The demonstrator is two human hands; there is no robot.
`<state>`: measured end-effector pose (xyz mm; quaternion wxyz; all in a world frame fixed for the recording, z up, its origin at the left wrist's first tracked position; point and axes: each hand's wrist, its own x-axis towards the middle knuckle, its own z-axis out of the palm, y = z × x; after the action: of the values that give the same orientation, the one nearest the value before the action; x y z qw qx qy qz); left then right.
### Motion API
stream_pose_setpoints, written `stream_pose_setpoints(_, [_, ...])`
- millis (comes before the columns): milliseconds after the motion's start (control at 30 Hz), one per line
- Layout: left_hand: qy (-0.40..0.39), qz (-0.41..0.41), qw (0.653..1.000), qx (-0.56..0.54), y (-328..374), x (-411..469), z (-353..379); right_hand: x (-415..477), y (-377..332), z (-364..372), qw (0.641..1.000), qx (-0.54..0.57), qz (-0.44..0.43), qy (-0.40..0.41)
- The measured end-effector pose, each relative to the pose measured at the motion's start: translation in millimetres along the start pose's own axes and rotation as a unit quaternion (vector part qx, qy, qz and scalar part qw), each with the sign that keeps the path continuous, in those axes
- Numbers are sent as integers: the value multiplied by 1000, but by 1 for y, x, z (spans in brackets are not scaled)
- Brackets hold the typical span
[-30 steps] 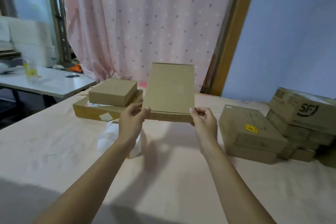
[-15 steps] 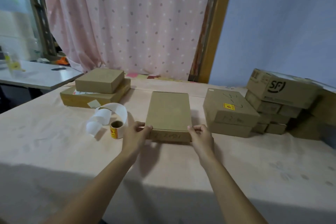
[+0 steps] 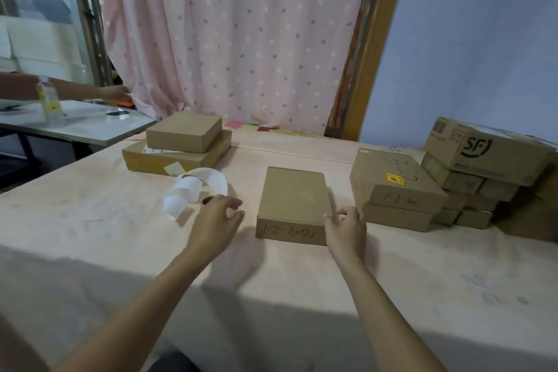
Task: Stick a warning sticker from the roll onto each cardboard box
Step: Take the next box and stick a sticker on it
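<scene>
A flat cardboard box [image 3: 294,199] with handwriting on its near side lies flat in the middle of the table. My right hand [image 3: 345,228] touches its near right corner with loosely curled fingers. My left hand [image 3: 216,222] is off the box, hovering to its left with relaxed fingers, just over the sticker roll [image 3: 206,200], which it mostly hides. A curl of white backing paper [image 3: 193,187] trails from the roll. To the right, a box bearing a yellow warning sticker [image 3: 395,179] lies on another box.
Two stacked boxes [image 3: 181,145] sit at the back left. A pile of boxes with an SF carton [image 3: 486,149] stands at the right edge. Another person's arm [image 3: 90,92] reaches over a white side table [image 3: 90,125] holding a bottle. A pink curtain hangs behind.
The box went from raised and tilted to lying flat on the table. My left hand then let go and moved left toward the sticker roll. My right hand stays at the box's corner.
</scene>
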<state>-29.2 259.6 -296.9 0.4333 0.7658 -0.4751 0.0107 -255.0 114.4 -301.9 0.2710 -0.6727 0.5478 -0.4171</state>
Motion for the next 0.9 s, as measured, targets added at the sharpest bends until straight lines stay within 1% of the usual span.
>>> stream_pose_setpoints(33, [11,17,999,45,-7,2,-10,-1,-3,1,999,-3,-31,11])
stream_pose_setpoints(100, [12,19,993,114,-26,7,-31,-4,-10,6,996,2,-89,21])
stream_pose_setpoints(133, [-3,15,989,149,-36,10,-39,-6,-14,9,993,4,-116,18])
stream_pose_setpoints(200, [-68,15,974,214,-54,16,-49,-13,-23,17,987,7,-161,6])
stream_pose_setpoints(267, [-122,35,962,241,-66,22,-52,-20,-35,25,981,14,-192,-11])
stream_pose_setpoints(300, [-130,51,958,250,-70,24,-51,-23,-40,29,979,12,-204,-18])
stream_pose_setpoints(333, [-124,69,955,261,-73,26,-50,-27,-44,34,977,5,-212,-26])
stream_pose_setpoints(433, [-58,132,946,290,-78,29,-46,-33,-54,46,971,6,-233,-54])
stream_pose_setpoints(500, [-19,164,946,280,-77,30,-44,-36,-59,53,966,15,-244,-83])
stream_pose_setpoints(533, [-8,166,953,252,-75,30,-44,-39,-63,56,963,17,-248,-104])
stream_pose_setpoints(567, [-9,153,968,201,-70,29,-43,-41,-66,59,957,21,-259,-128])
stream_pose_setpoints(633, [-22,87,995,51,-57,26,-44,-46,-71,66,940,20,-295,-172])
stream_pose_setpoints(667, [-31,42,998,-20,-49,24,-45,-49,-74,70,930,14,-316,-185])
stream_pose_setpoints(733, [-57,-30,988,-138,-32,19,-50,-52,-81,76,916,3,-352,-192])
stream_pose_setpoints(767, [-70,-50,979,-187,-24,16,-52,-54,-85,79,911,1,-365,-191])
stream_pose_setpoints(833, [-78,-72,955,-276,-8,11,-57,-55,-92,82,900,-3,-395,-185])
stream_pose_setpoints(900, [-73,-86,935,-336,4,10,-65,-55,-97,82,897,-1,-406,-173])
